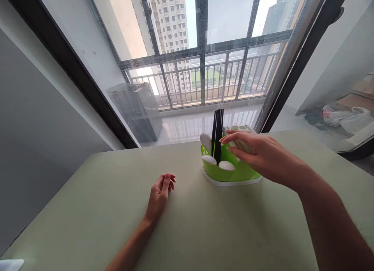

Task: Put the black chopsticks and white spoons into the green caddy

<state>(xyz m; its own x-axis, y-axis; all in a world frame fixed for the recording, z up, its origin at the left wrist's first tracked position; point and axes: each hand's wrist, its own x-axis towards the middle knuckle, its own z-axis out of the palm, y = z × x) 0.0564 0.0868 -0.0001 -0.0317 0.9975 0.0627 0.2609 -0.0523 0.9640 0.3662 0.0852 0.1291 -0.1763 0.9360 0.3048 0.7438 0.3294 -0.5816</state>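
Observation:
A bright green utensil holder (244, 174) with a white base stands towards the far side of the table. Several black chopsticks (217, 140) rise upright from it. Three white spoons show their rounded bowls: one at the front (227, 165), one at the left (209, 159), and a taller one behind (205, 141). My right hand (260, 154) hovers over the holder's right part, fingers apart, tips close to the chopsticks; whether they touch is unclear. It hides part of the holder. My left hand (160, 191) rests on the table, loosely curled, with nothing visible in it.
The pale green table (187, 224) reaches to a glass door with a dark frame (277, 103). Behind the glass stands a grey cabinet-like box (137, 111) on a balcony. A white object (11, 264) pokes in at the lower left corner. Bags (355, 119) lie beyond the right side.

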